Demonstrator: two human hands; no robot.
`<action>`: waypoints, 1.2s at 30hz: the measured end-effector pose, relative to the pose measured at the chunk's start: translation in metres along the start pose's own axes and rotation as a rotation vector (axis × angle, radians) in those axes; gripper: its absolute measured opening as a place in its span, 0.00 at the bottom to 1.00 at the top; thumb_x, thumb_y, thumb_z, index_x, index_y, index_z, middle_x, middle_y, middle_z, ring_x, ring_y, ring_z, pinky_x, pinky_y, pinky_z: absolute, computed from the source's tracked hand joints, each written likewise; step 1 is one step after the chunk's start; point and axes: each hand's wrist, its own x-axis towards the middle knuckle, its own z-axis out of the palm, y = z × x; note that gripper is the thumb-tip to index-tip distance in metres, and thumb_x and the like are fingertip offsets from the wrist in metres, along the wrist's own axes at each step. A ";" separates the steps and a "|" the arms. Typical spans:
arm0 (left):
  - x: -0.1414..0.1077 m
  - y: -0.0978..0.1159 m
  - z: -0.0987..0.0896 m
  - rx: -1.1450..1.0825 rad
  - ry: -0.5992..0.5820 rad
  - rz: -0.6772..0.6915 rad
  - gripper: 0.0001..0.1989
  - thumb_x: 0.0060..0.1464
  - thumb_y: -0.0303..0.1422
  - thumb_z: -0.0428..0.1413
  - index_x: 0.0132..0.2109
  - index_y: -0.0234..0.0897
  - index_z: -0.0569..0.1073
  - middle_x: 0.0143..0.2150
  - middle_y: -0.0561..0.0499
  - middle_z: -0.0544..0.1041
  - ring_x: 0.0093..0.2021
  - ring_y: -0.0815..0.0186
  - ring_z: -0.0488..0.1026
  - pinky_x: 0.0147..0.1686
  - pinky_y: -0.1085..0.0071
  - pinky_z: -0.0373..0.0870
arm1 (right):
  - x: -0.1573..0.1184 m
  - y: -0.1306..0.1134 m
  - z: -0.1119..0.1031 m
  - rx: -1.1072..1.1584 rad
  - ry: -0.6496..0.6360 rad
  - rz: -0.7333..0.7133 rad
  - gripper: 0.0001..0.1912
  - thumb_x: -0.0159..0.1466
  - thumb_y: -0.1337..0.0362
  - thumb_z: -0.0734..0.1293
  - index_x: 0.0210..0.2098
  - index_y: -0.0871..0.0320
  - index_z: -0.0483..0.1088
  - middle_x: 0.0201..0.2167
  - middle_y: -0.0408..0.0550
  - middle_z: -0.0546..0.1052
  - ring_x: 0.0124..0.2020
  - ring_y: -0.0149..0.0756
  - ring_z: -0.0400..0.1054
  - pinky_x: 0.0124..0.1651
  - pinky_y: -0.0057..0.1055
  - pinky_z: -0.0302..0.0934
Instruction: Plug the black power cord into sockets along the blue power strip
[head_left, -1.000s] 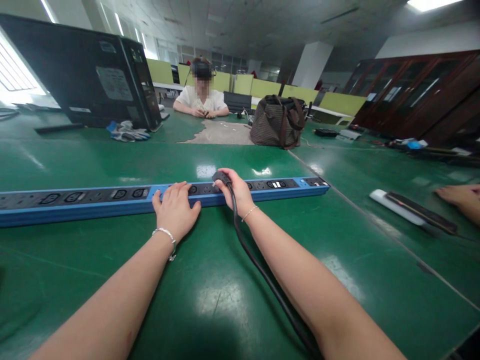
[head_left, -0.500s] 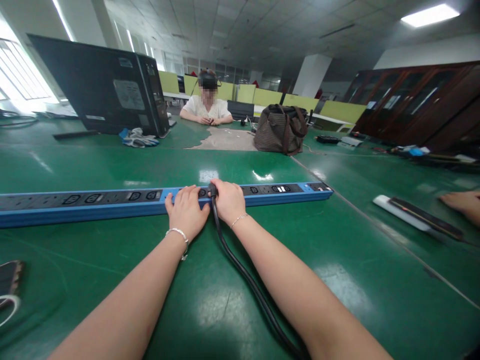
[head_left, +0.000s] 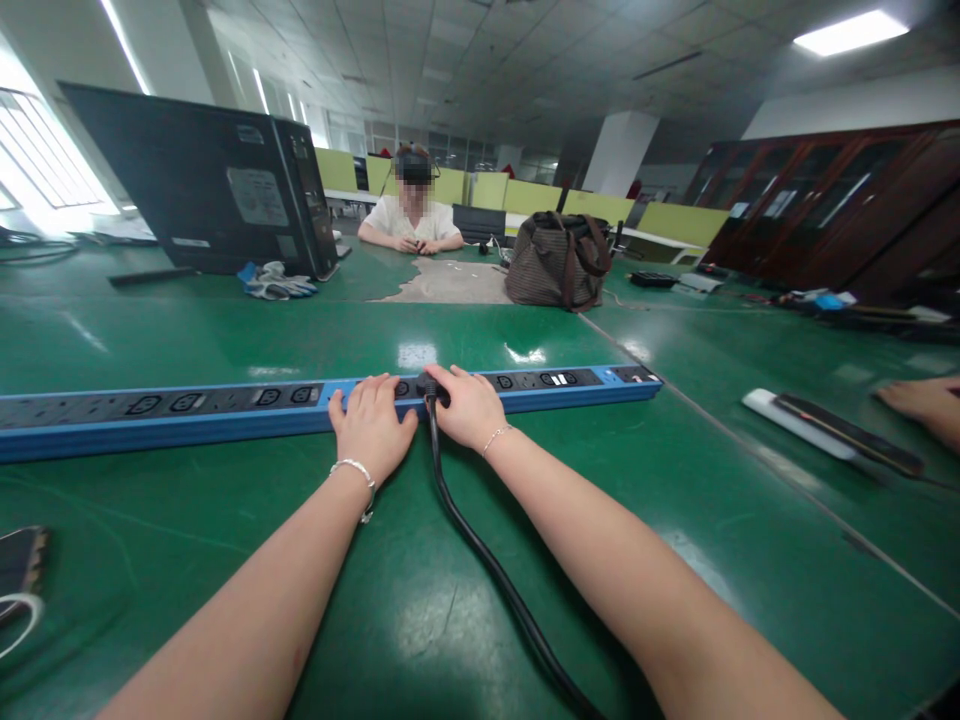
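A long blue power strip [head_left: 225,432] with a black socket face lies across the green table. My left hand [head_left: 373,415] is laid over its middle, fingers across the top and thumb at the near side, gripping it. Just to the right, my right hand [head_left: 469,405] is closed on a black plug [head_left: 428,387] at the strip's sockets. How far the plug sits in a socket is hidden by the fingers. Its thick black cable [head_left: 480,550] bends down towards me, between my forearms.
A black computer case [head_left: 202,185], work gloves [head_left: 277,282] and a brown bag [head_left: 561,262] stand farther back. A person [head_left: 411,215] sits opposite. At right, another person's hand [head_left: 926,405] is near a white and black object [head_left: 832,430]. A phone-like object [head_left: 22,560] lies at left.
My right hand has shifted slightly to the right and turned around the plug, so more of the plug shows. My left hand stays in place on the power strip.
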 end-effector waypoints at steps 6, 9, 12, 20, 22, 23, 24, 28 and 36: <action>-0.003 0.006 -0.004 0.012 0.031 0.024 0.28 0.53 0.37 0.48 0.62 0.40 0.58 0.63 0.43 0.63 0.64 0.53 0.56 0.61 0.45 0.45 | -0.015 0.010 0.001 -0.042 -0.032 -0.084 0.38 0.60 0.59 0.62 0.67 0.54 0.45 0.62 0.45 0.62 0.64 0.44 0.51 0.64 0.45 0.44; -0.007 0.011 -0.007 0.052 0.033 0.173 0.27 0.54 0.36 0.48 0.62 0.47 0.59 0.68 0.50 0.55 0.68 0.53 0.45 0.61 0.45 0.45 | -0.021 0.014 -0.002 -0.057 -0.102 -0.097 0.38 0.60 0.59 0.62 0.67 0.57 0.45 0.64 0.47 0.59 0.65 0.44 0.49 0.65 0.46 0.43; -0.008 0.015 -0.009 0.068 0.003 0.287 0.26 0.55 0.34 0.47 0.62 0.46 0.60 0.67 0.51 0.56 0.69 0.56 0.42 0.63 0.45 0.41 | -0.030 0.021 -0.007 -0.114 -0.138 -0.123 0.36 0.60 0.60 0.62 0.65 0.60 0.50 0.66 0.50 0.55 0.66 0.45 0.45 0.66 0.46 0.40; 0.001 0.024 -0.014 0.039 0.045 0.261 0.19 0.59 0.39 0.45 0.55 0.44 0.67 0.58 0.50 0.70 0.64 0.55 0.57 0.61 0.44 0.45 | -0.049 0.023 -0.005 -0.193 -0.040 -0.090 0.32 0.61 0.64 0.60 0.64 0.60 0.53 0.66 0.51 0.55 0.66 0.47 0.44 0.66 0.48 0.38; 0.005 0.026 -0.014 0.043 0.053 0.256 0.18 0.59 0.39 0.46 0.53 0.44 0.69 0.57 0.49 0.72 0.62 0.54 0.60 0.60 0.44 0.47 | -0.049 0.022 -0.004 -0.183 -0.037 -0.090 0.32 0.61 0.64 0.60 0.64 0.60 0.54 0.65 0.51 0.56 0.66 0.47 0.44 0.66 0.47 0.38; 0.006 0.027 -0.014 0.046 0.058 0.257 0.17 0.59 0.39 0.46 0.53 0.44 0.69 0.56 0.49 0.73 0.62 0.54 0.61 0.60 0.43 0.48 | -0.048 0.022 -0.005 -0.177 -0.039 -0.094 0.32 0.61 0.64 0.60 0.64 0.59 0.54 0.65 0.50 0.56 0.66 0.46 0.44 0.66 0.47 0.38; 0.008 0.027 -0.014 0.049 0.064 0.261 0.17 0.59 0.39 0.47 0.52 0.44 0.70 0.55 0.49 0.73 0.61 0.54 0.62 0.59 0.44 0.49 | -0.048 0.023 -0.005 -0.172 -0.041 -0.097 0.32 0.61 0.64 0.60 0.64 0.58 0.54 0.65 0.50 0.56 0.66 0.46 0.44 0.66 0.47 0.39; 0.009 0.022 -0.009 0.047 0.075 0.315 0.16 0.59 0.38 0.48 0.51 0.41 0.70 0.55 0.47 0.73 0.57 0.56 0.67 0.58 0.51 0.56 | -0.048 0.026 -0.007 -0.154 -0.036 -0.098 0.31 0.61 0.64 0.61 0.63 0.58 0.54 0.65 0.49 0.56 0.66 0.45 0.45 0.66 0.47 0.39; 0.010 0.016 -0.004 0.021 0.054 0.348 0.18 0.58 0.38 0.48 0.53 0.38 0.69 0.56 0.44 0.72 0.53 0.59 0.70 0.52 0.59 0.64 | -0.047 0.028 -0.007 -0.102 -0.020 -0.093 0.30 0.60 0.65 0.61 0.62 0.57 0.58 0.64 0.47 0.59 0.65 0.44 0.47 0.66 0.46 0.39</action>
